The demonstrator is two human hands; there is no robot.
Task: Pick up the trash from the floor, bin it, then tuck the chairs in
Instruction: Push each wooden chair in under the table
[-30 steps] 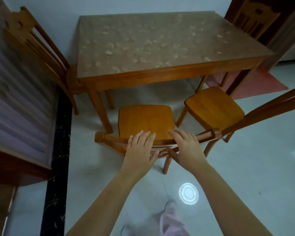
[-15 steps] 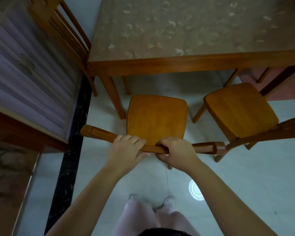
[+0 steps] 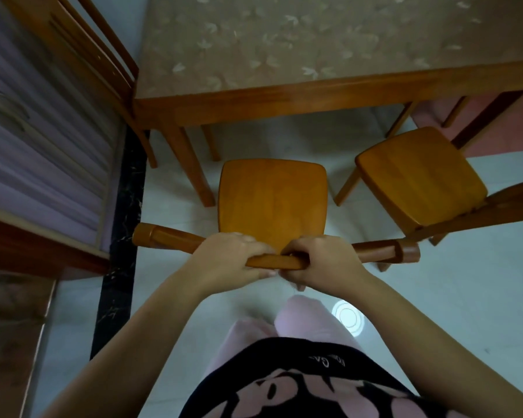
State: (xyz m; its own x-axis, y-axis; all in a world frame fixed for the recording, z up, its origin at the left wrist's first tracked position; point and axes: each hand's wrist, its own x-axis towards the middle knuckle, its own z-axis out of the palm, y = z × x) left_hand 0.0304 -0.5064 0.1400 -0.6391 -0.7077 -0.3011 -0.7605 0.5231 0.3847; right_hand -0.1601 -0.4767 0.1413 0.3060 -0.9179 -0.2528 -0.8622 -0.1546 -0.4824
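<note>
A wooden chair (image 3: 272,200) stands right below me, its orange seat facing the table (image 3: 284,55). My left hand (image 3: 227,260) and my right hand (image 3: 320,263) sit side by side, both closed around the chair's curved top rail. The seat's front edge lies just short of the table's near edge, beside the table's left front leg (image 3: 191,167). A second chair (image 3: 420,176) stands to the right, turned at an angle, its seat outside the table. No trash or bin is in view.
A third chair (image 3: 82,55) is pushed against the table's left end. A purple-striped sofa or bed (image 3: 37,140) with a wooden frame fills the left side. A pink rug (image 3: 501,128) lies under the table's right part. A round light reflection (image 3: 346,316) shows on the pale floor.
My hands went from resting on the rail to gripping it. The view has moved closer and tilted down, and the chair now sits nearer the table.
</note>
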